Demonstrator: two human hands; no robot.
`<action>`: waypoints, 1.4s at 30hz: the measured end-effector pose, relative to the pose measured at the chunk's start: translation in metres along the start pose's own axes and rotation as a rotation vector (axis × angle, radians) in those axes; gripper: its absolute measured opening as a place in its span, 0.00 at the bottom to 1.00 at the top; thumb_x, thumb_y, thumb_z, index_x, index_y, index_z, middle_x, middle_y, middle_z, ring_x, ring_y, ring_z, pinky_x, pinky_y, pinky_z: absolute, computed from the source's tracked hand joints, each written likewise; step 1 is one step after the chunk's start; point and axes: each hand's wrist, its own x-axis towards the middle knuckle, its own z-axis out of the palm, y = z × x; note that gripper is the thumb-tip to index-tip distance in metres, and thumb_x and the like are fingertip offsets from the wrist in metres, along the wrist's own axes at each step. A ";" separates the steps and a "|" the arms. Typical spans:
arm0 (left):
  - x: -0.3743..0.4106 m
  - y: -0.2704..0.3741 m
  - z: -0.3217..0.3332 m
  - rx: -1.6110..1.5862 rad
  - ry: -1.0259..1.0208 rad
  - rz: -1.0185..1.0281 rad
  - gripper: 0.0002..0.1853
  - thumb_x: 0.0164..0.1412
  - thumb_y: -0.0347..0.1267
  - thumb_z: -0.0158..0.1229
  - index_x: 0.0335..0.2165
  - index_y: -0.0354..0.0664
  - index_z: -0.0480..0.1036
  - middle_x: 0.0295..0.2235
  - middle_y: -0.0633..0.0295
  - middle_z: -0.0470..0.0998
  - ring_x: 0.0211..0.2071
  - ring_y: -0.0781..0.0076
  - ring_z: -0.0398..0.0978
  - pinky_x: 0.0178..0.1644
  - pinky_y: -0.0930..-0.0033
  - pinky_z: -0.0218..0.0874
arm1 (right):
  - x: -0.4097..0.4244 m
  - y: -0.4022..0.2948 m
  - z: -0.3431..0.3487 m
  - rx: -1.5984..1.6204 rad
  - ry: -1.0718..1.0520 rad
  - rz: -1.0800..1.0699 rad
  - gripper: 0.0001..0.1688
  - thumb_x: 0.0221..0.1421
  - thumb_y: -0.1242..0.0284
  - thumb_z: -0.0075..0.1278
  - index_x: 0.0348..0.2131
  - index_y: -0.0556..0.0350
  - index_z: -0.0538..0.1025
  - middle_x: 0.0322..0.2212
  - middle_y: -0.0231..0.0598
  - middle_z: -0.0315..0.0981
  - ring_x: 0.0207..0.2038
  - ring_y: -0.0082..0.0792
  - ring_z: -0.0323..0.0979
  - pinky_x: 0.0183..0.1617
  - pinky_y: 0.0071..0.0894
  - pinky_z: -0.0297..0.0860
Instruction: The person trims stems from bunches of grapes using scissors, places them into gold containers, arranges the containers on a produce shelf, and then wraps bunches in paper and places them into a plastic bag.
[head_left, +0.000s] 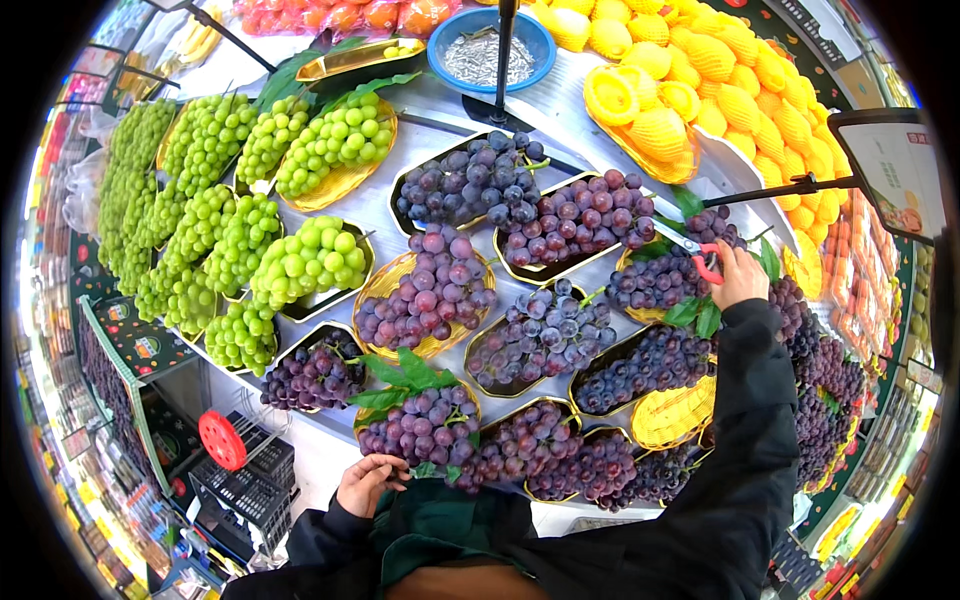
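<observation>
In my right hand is a pair of red-handled scissors. Their blades point up and left, over the rim of a tray of purple grapes. Dark grapes with green leaves lie just below the scissors. My left hand is low, at the front edge of the display, with fingers bent close to a leafy bunch of purple grapes. Whether those fingers pinch anything is too small to tell. An empty yellow woven basket sits left of my right forearm.
Green grapes fill the display's left side. Behind stand a blue basin of small silvery pieces and a black post. Yellow net-wrapped fruit is heaped back right, near a sign on an arm. Black crates stand lower left.
</observation>
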 end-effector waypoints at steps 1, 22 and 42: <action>0.000 0.000 -0.001 -0.001 -0.007 0.006 0.12 0.58 0.28 0.46 0.38 0.31 0.69 0.37 0.54 0.73 0.37 0.67 0.72 0.40 0.69 0.64 | -0.007 0.002 -0.002 0.010 -0.017 0.034 0.29 0.34 0.71 0.55 0.43 0.49 0.69 0.27 0.36 0.67 0.33 0.38 0.69 0.37 0.36 0.66; -0.065 -0.028 -0.057 0.010 -0.063 0.102 0.10 0.58 0.28 0.46 0.37 0.33 0.69 0.35 0.54 0.73 0.33 0.69 0.72 0.35 0.71 0.64 | -0.067 -0.055 -0.094 -0.213 0.032 0.062 0.24 0.36 0.69 0.54 0.38 0.49 0.68 0.28 0.36 0.68 0.33 0.37 0.70 0.35 0.36 0.66; -0.073 -0.064 -0.081 -0.178 0.048 0.150 0.11 0.57 0.28 0.48 0.38 0.32 0.68 0.35 0.51 0.73 0.33 0.63 0.73 0.34 0.69 0.66 | 0.077 -0.104 -0.075 -0.755 -0.192 -0.248 0.09 0.46 0.67 0.47 0.23 0.50 0.77 0.22 0.36 0.73 0.29 0.37 0.72 0.28 0.41 0.62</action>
